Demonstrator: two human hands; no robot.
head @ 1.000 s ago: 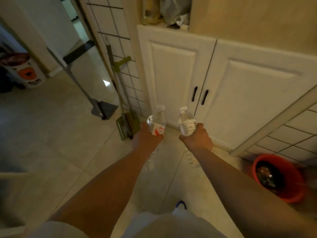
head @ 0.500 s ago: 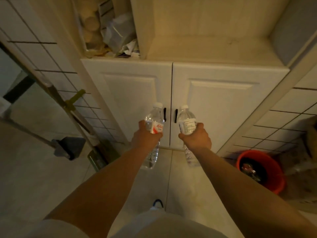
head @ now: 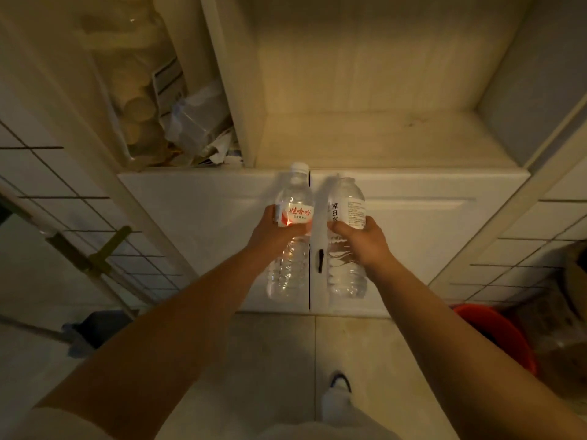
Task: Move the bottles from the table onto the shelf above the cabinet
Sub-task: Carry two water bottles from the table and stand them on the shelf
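The shelf (head: 365, 138) above the cabinet (head: 413, 242) lay bare and wide from its upright divider (head: 228, 81) on the left to the side wall on the right, and its front edge ran just above the bottle caps. The compartment left of the divider was crowded with bags and packets (head: 190, 122). Against half a second before, the person had come nearer, and both bottles had risen until their tops reached the top edge of the doors. The left hand (head: 273, 231) had its fingers curled tight around the middle of the red-label bottle (head: 293, 214). The right hand (head: 362, 239) was clamped in the same way on the white-label bottle (head: 347, 204). Both bottles stood upright, close beside each other, in front of the door seam. A red bucket (head: 495, 338) sat on the floor at the right.
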